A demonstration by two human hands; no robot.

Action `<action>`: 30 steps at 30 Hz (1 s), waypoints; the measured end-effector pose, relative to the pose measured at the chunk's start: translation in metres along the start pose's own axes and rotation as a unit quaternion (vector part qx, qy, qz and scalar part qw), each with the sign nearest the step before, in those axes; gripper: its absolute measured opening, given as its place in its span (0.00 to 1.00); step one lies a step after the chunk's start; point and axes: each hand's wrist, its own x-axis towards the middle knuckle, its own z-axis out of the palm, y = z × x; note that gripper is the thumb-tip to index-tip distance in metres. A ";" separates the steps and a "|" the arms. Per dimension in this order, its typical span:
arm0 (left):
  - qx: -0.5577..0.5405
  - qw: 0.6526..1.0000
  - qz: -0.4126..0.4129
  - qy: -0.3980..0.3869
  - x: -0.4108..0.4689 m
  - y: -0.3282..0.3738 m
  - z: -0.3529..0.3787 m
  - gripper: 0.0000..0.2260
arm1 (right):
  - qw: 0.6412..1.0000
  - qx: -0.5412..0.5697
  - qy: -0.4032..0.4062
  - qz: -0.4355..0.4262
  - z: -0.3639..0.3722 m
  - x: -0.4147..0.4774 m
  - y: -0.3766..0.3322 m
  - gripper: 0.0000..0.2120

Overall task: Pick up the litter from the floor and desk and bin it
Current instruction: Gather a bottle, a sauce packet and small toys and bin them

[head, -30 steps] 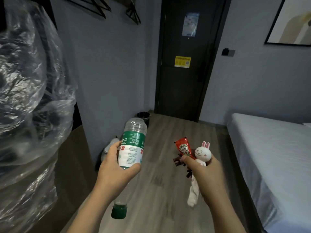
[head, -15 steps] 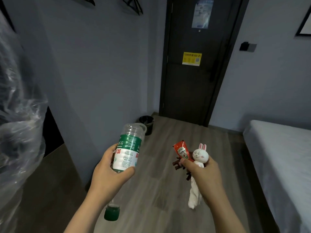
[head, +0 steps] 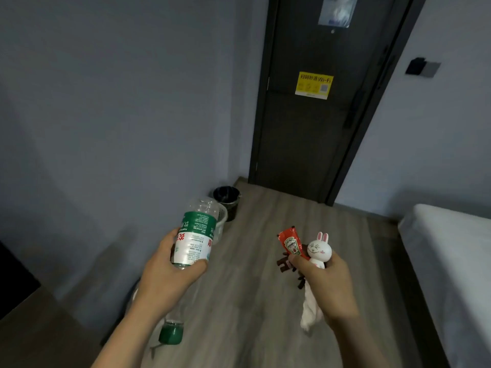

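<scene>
Two loads of litter held over the floor [head: 252, 288]: left hand [head: 170, 272] grips an upturned bottle [head: 196, 235], right hand [head: 326, 282] clutches a sachet [head: 291, 243] and rabbit toy [head: 319, 249]; the bin [head: 227, 201] stands beside the door [head: 318, 128].

Read "Wi-Fi" on yellow sticker [head: 314, 85] stuck to dark door [head: 305, 144]; Chinese characters before it I could not make out surely. Read "HEINZ" on red ketchup sachet [head: 291, 243]. On bottle [head: 196, 235] label I saw red and white Chinese characters, upside down to me; small print illegible. Could not read blurred paper notice [head: 337, 10] higher on door.
</scene>
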 end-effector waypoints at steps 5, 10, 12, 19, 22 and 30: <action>0.003 1.000 -0.005 0.015 0.098 -0.003 0.033 0.28 | 1.000 0.022 -0.013 0.003 0.035 0.109 0.004 0.05; 0.023 1.000 0.003 0.021 0.203 0.007 0.072 0.30 | 0.999 0.024 -0.045 0.016 0.067 0.229 -0.005 0.05; 0.037 0.999 0.002 0.023 0.240 0.010 0.083 0.31 | 0.997 0.013 -0.069 0.010 0.078 0.271 -0.010 0.04; 0.058 0.997 -0.034 0.046 0.345 -0.009 0.108 0.29 | 0.991 -0.037 -0.125 0.023 0.125 0.389 -0.013 0.04; 0.057 0.996 -0.050 0.054 0.397 -0.025 0.117 0.29 | 0.989 -0.050 -0.137 0.034 0.155 0.437 -0.009 0.05; 0.044 0.995 -0.088 0.033 0.557 -0.069 0.129 0.30 | 0.981 -0.108 -0.148 0.065 0.260 0.563 0.000 0.05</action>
